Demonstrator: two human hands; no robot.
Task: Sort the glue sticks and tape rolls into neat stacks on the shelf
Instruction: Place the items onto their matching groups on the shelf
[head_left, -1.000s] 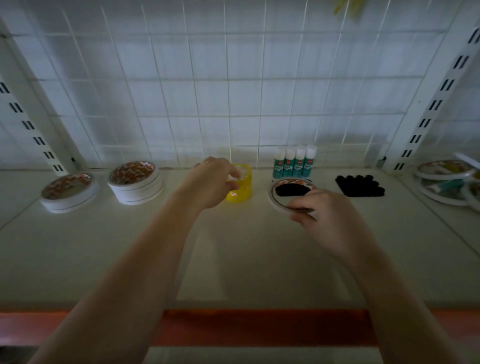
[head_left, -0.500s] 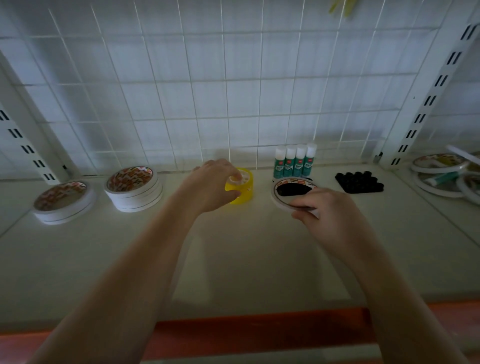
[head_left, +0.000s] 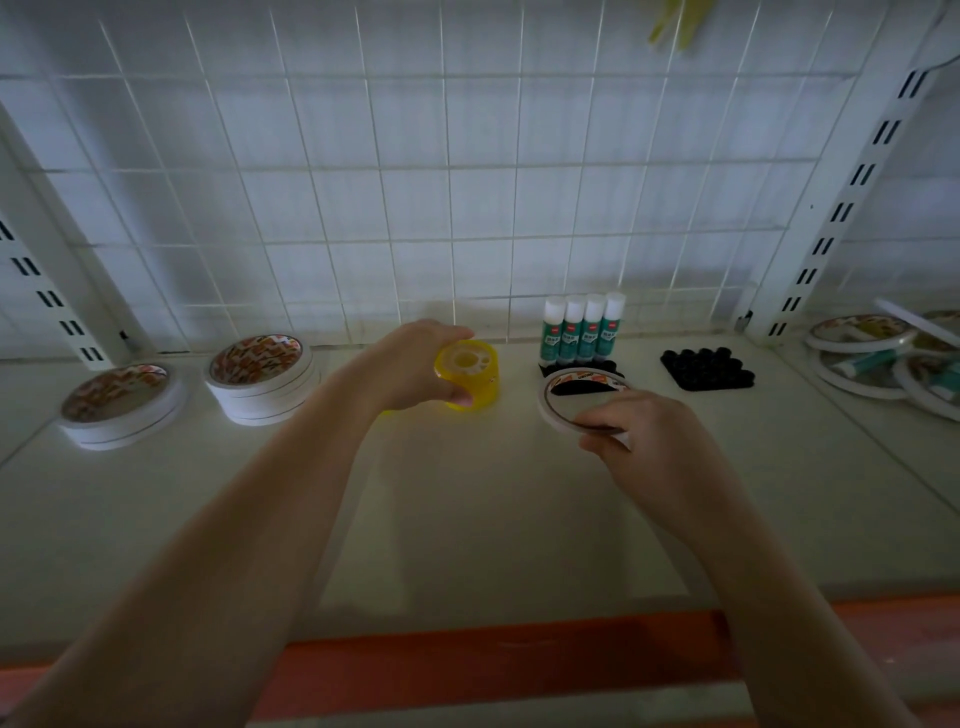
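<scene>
There are four glue sticks (head_left: 583, 332) upright, one yellow tape roll (head_left: 475, 382), one thin white tape roll (head_left: 571, 392), and two stacks of white tape rolls (head_left: 260, 384).

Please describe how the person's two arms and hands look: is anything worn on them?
Both forearms are bare, with no sleeves in view. The left hand and the right hand wear no gloves; no rings, watch or bracelets are visible. The light is dim, so fine details are unclear.

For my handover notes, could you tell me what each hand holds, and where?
Left hand grips the yellow tape roll around its side; right hand pinches the thin white tape roll at its near rim.
</scene>
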